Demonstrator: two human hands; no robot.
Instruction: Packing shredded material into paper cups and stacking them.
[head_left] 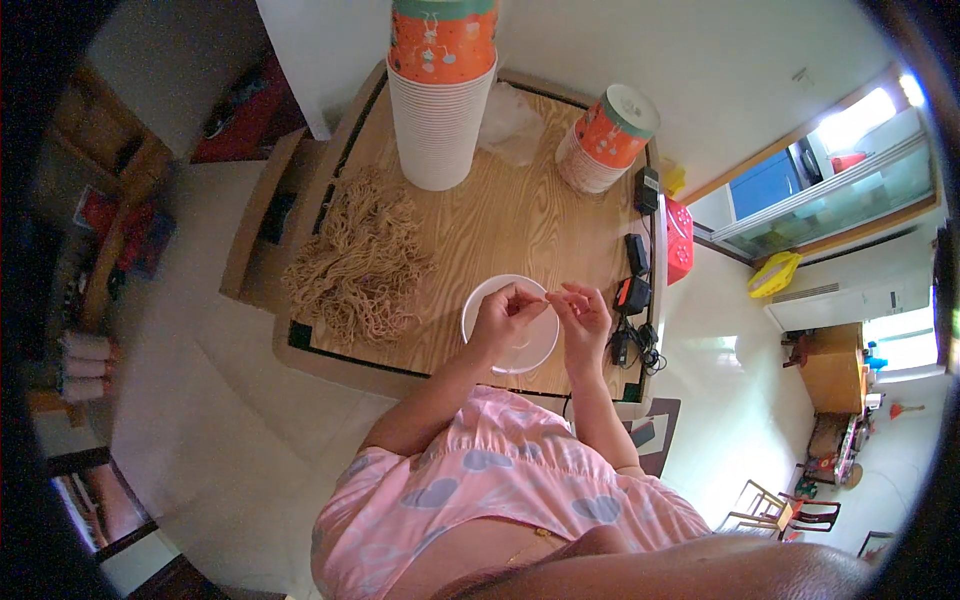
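Presently, we found both hands at work over a white bowl (pixel 512 371), which stood at the near edge of a wood-grained surface (pixel 485 240), directly in front of the person's pink patterned garment (pixel 500 455). The left hand (pixel 510 312) was above the bowl, its grip pinched, with thumb and forefinger drawn together and the other fingers curled. The right hand (pixel 580 316) was raised at the bowl's right side, its thumb and forefinger likewise brought together, the remaining fingers loosely bent. The fingertips of the two hands met or nearly met; we could not tell whether anything thin was held between them.

To the left of the bowl, we noted a loose heap of tan strands (pixel 358 265) lying on the surface. Behind it stood a tall stack of paper cups (pixel 436 125), white below and orange and green above. We recorded a crumpled clear plastic bag (pixel 512 125) just beside that stack, and a shorter stack of cups (pixel 610 138) toward the far right corner. Along the right edge we observed black adapters (pixel 637 255) and a tangled cable (pixel 650 358).
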